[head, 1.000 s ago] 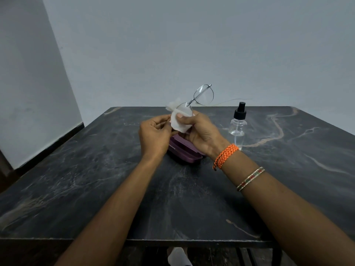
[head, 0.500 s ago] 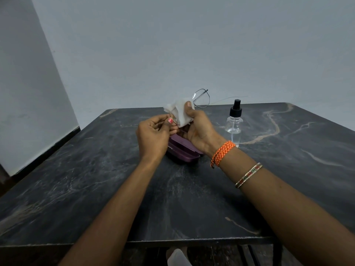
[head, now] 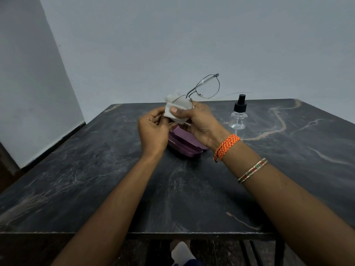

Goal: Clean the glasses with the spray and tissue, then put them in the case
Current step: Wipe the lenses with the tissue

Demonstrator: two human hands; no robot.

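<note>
The glasses (head: 203, 89) are held above the table (head: 96, 169), one lens wrapped in tissue (head: 173, 112) pinched by the right hand (head: 199, 121). The left hand (head: 153, 129) is curled on the frame; its fingertips are hidden. The open case (head: 184, 144) is partly covered by both hands. The spray (head: 238, 114) stands just right.

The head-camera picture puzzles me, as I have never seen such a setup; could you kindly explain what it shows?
There is no machine here: a person wears a wide-angle camera on the head, looking forward and down at their own bare hands. The right hand presses a white tissue against one lens of the glasses, which the left hand steadies. On the dark marble table below lie an open purple case and, to its right, an upright clear spray bottle.
</note>
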